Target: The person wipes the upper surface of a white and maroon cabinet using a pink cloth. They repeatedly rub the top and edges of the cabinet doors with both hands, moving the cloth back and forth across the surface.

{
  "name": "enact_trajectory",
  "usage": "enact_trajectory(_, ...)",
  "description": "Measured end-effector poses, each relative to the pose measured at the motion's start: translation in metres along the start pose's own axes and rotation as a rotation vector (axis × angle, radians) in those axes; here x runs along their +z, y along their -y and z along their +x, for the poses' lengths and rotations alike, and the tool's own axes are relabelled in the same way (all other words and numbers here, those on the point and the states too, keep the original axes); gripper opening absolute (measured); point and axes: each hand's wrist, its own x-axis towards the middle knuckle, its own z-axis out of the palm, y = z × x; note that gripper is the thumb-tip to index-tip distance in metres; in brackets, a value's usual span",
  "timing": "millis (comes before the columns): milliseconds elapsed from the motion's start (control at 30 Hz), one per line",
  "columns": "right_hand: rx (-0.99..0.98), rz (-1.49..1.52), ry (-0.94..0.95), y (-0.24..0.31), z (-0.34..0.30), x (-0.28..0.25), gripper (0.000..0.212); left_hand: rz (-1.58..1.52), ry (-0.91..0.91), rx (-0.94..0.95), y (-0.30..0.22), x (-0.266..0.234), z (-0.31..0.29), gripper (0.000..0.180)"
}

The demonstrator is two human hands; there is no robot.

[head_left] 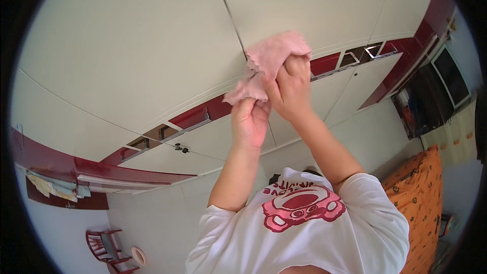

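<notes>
Wardrobe front: large cream doors (132, 45) above, lower cream doors (309, 106) below; a dark red band (215, 107) runs between them. A dark seam between two upper doors runs down to the cloth.
Floor: pale tile (187, 213), extending from the wardrobe's foot back along the person's left side toward the chair.
Bed: orange patterned cover (413, 208), on the person's right; its near edge bounds the standing room on that side.
Shirt: white, with a pink bear print (304, 207); the wearer faces the wardrobe, both forearms raised.
Chair: reddish-brown frame (108, 246), well apart on the left, beside a pale round object (138, 255).
Cloth: pink, scalloped edge (278, 53), bunched in both hands in front of the band and the upper doors' lower edge.
Right hand (293, 91): fingers bent and together over the cloth, thumb angled along it; tips partly hidden.
Left hand (249, 124): thumb and forefinger pinching the cloth's lower end; other fingers, cannot tell.
Square metal frames (350, 59): on the band, right of the hands.
Knobs (181, 148): small, dark, at the lower doors' top edge.
</notes>
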Motion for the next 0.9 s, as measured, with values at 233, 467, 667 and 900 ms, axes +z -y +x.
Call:
enact_trajectory(233,0.126,0.309,0.141,-0.015,-0.067,0.073,0.032,0.539,-0.318,0.411,0.013,-0.041,0.014,0.026)
enact_trajectory(467,0.190,0.139,0.758,-0.038,-0.164,0.086,0.027,1.020,-0.604,0.375,0.101,-0.142,0.009,0.020)
enact_trajectory(667,0.784,0.611,0.795,-0.054,-0.180,0.074,0.025,0.122,-0.609,-0.164,0.099,-0.148,0.006,0.019)
enact_trajectory(900,0.105,0.678,0.159,0.024,0.000,0.033,0.030,0.460,-0.400,0.829,-0.018,-0.008,-0.001,0.035)
